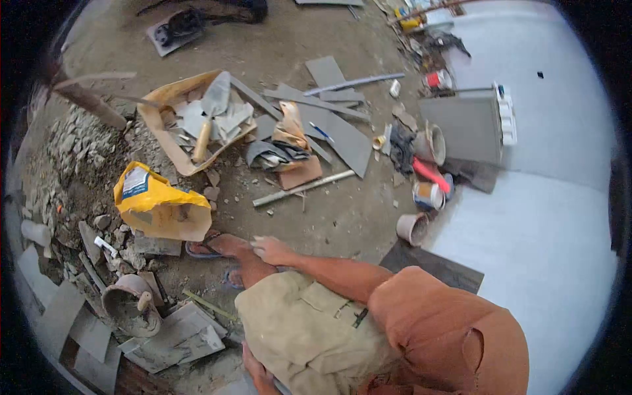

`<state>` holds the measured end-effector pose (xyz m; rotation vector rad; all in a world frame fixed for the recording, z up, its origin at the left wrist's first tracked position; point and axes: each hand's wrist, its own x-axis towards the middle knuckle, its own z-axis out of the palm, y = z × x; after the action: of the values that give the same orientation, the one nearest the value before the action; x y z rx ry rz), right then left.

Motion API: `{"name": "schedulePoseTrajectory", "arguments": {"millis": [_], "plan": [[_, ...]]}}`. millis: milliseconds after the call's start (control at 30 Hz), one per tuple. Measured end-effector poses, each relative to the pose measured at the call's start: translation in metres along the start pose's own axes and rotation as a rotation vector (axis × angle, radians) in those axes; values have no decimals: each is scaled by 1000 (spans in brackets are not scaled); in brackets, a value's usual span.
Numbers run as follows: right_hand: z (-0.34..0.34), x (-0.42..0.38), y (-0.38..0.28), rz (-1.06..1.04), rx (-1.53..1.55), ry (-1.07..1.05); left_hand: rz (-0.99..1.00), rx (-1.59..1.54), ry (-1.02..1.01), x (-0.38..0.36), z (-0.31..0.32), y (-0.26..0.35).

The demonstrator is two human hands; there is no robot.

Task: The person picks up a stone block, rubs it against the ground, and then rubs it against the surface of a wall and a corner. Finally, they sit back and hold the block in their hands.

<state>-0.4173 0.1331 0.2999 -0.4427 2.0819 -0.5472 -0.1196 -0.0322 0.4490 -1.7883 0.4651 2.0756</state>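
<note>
My right hand [271, 251] lies over my lower leg, a little above the sandalled foot [214, 246]. Its fingers look stretched out, and I see nothing held in them. Low in the view, my left hand [255, 368] shows only in part beside my thigh in khaki shorts [309, 322]. My leg and the frame edge hide its fingers, so its grip cannot be made out. Just beyond my foot stands a torn yellow bag [161, 214]. A pot with grey residue [131, 306] and broken grey tiles [174, 339] lie to the left of my leg.
An open cardboard box [174, 155] holds tile shards and a trowel [214, 102]. Grey tile pieces [345, 141], a pale stick [303, 187] and a pen [321, 133] lie ahead. Buckets [413, 228] line the white floor's edge at right; rubble [85, 141] is heaped at left.
</note>
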Motion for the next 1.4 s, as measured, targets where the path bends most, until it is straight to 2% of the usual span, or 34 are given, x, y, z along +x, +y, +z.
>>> {"name": "schedulePoseTrajectory", "arguments": {"millis": [33,100,133,167,233,267,333,367,467,533,567,600,667,700,767,800,867,900,933,1000,1033,1100,1133,1200,1233,1267,1333,1400], "plan": [[-4,-32,1,51,58,-156,-11,-27,4,-15,14,8],[22,-99,24,20,80,-20,-96,14,28,-32,31,19],[3,-134,4,214,141,-141,-164,24,44,-37,33,22],[-25,-165,-18,400,194,-262,-146,84,-55,-37,28,19],[13,-216,23,72,437,-169,-173,124,-36,-47,31,16],[4,-230,15,73,452,-159,-190,147,-23,-51,35,17],[-18,-254,-6,253,454,-129,-183,210,-30,-80,68,31],[-22,-259,-1,253,469,-113,-178,256,-38,-89,83,37],[-29,-265,14,353,589,8,-204,343,-69,-84,71,31],[-25,-263,31,625,825,194,-149,431,-100,-83,69,30],[-12,-263,46,590,887,164,-115,509,-122,-83,75,29],[-29,-267,33,591,901,174,-113,527,-123,-92,94,35],[-85,-272,-16,532,734,90,19,838,-100,-116,146,56],[-88,-272,-20,521,746,107,34,855,-105,-110,148,62],[-77,-283,-35,348,531,189,2,1186,84,-96,143,74],[-72,-287,-37,345,542,197,8,1199,87,-93,145,72],[-62,-292,-34,420,698,131,58,1535,-11,-90,162,70],[-62,-293,-36,418,716,136,51,1470,-66,-87,168,63],[-60,-297,-39,415,733,142,202,1532,-89,-106,199,58],[-55,-307,-50,423,788,139,279,1763,59,-94,206,55],[-55,-311,-54,386,808,184,260,1791,80,-90,203,62],[-75,-311,-68,376,756,352,55,1753,-22,-80,204,78],[-87,-312,-72,361,775,344,57,1759,5,-81,205,81],[-111,-322,-71,474,892,444,148,1633,-197,-83,211,85],[-125,-330,-70,476,829,530,128,1622,-160,-59,173,84],[-138,-340,-66,473,846,528,127,1634,-146,-65,178,88],[-156,-362,-56,538,885,636,118,1671,-70,-82,211,90],[-164,-386,-50,605,810,623,109,1706,1,-99,259,87]]}}
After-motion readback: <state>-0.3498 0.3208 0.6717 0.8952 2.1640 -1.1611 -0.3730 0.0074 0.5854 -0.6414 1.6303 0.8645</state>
